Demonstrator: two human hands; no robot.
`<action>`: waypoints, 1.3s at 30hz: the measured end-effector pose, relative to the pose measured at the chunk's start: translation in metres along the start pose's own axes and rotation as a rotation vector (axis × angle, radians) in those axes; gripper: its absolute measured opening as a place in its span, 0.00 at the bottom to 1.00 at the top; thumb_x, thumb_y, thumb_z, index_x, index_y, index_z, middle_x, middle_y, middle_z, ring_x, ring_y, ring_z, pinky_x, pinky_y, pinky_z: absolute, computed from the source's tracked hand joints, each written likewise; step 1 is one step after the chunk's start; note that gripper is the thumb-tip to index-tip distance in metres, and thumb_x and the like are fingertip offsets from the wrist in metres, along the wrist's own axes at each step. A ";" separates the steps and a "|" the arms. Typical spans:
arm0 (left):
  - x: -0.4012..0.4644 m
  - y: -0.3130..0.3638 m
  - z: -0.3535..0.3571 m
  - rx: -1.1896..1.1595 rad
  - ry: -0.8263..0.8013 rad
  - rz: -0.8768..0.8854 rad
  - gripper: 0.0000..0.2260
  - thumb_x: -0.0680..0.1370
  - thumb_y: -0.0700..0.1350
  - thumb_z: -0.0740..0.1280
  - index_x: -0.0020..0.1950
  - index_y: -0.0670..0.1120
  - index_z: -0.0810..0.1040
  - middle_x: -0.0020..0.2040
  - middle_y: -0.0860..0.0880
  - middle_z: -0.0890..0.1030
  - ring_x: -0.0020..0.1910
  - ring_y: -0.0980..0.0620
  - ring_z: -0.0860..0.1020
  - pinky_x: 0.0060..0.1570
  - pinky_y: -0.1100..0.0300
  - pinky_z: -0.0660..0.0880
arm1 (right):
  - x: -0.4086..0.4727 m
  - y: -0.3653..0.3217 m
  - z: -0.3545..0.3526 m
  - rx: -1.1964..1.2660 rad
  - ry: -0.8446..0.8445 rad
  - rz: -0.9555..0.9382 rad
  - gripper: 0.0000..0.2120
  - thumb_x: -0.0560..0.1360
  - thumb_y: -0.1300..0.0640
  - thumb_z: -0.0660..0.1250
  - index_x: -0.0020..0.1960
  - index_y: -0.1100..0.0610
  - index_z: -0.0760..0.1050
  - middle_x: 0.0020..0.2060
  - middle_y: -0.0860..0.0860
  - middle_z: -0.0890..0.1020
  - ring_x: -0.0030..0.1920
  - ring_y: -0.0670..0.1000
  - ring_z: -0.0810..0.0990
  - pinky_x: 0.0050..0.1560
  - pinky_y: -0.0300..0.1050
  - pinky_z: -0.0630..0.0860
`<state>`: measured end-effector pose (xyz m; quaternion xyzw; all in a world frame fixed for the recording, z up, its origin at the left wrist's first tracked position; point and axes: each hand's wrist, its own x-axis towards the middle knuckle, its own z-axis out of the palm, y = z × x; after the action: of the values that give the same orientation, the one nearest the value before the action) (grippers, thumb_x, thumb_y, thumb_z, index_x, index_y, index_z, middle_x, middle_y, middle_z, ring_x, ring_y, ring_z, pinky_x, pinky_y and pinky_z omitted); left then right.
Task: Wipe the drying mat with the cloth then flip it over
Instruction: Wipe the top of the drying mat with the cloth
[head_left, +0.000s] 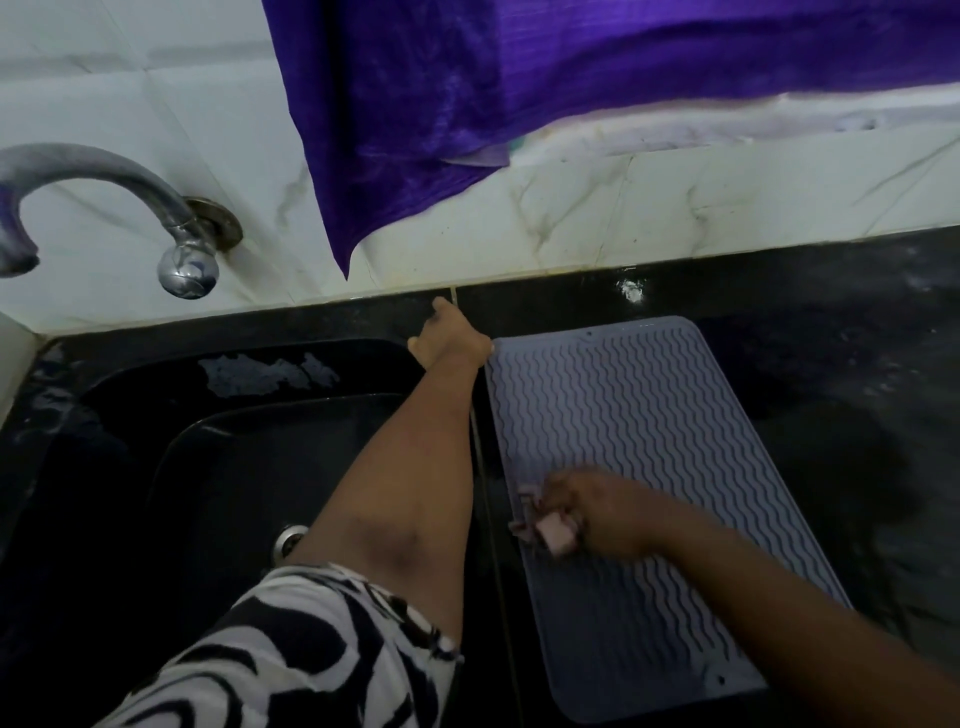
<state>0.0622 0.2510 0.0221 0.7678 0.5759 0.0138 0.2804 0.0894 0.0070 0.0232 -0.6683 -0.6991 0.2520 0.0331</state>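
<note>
A grey drying mat (639, 415) with wavy ridges lies flat on the black counter, right of the sink. My left hand (449, 338) reaches to the mat's far left corner and pinches its edge there. My right hand (597, 512), blurred, presses a small bunched pale cloth (550, 530) onto the mat near its left edge, about halfway down. The cloth is mostly hidden under my fingers.
A black sink (208, 467) with a metal drain (291, 540) lies to the left. A metal tap (156, 208) juts from the white tiled wall. A purple curtain (519, 78) hangs over the wall behind. The wet black counter (831, 389) extends right of the mat.
</note>
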 end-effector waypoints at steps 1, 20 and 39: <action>-0.001 0.000 0.000 0.018 0.000 0.007 0.31 0.70 0.51 0.75 0.66 0.45 0.65 0.63 0.44 0.77 0.63 0.45 0.75 0.60 0.51 0.65 | 0.008 0.003 -0.021 0.101 -0.009 0.062 0.13 0.74 0.59 0.66 0.58 0.52 0.76 0.56 0.51 0.77 0.57 0.52 0.75 0.58 0.49 0.72; -0.022 0.001 0.014 0.165 0.167 0.184 0.20 0.77 0.46 0.66 0.67 0.45 0.67 0.58 0.42 0.80 0.61 0.44 0.72 0.56 0.50 0.65 | -0.072 -0.057 0.009 0.392 -0.069 0.188 0.15 0.74 0.55 0.67 0.61 0.47 0.75 0.56 0.43 0.76 0.56 0.41 0.73 0.59 0.42 0.71; -0.077 -0.018 0.026 0.532 -0.177 0.542 0.30 0.80 0.59 0.60 0.76 0.43 0.61 0.74 0.41 0.65 0.71 0.43 0.66 0.65 0.50 0.68 | -0.069 -0.097 0.002 0.133 -0.295 0.618 0.13 0.74 0.49 0.66 0.57 0.50 0.74 0.52 0.49 0.77 0.50 0.51 0.78 0.45 0.46 0.74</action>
<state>0.0293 0.1749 0.0154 0.9363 0.3090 -0.1288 0.1062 0.0071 -0.0578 0.0797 -0.8013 -0.4429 0.3889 -0.1024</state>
